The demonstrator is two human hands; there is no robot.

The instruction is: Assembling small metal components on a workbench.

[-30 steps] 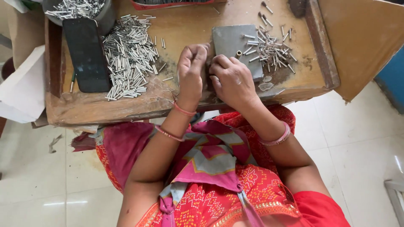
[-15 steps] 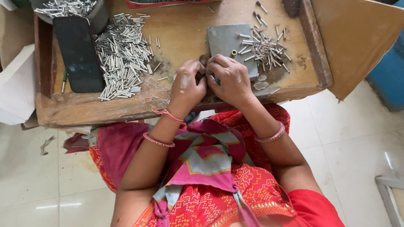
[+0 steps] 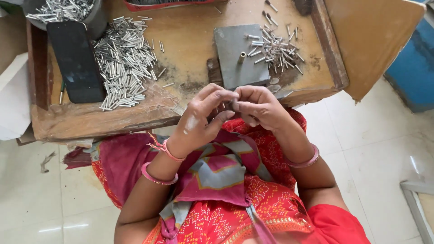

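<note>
A small part, too hidden to identify, is pinched between the fingertips of the left hand and right hand, held together just before the tray edge. Beyond lie a grey plate, loose pins, a larger pin heap and a phone.

Silver pins (grey plate)
</note>
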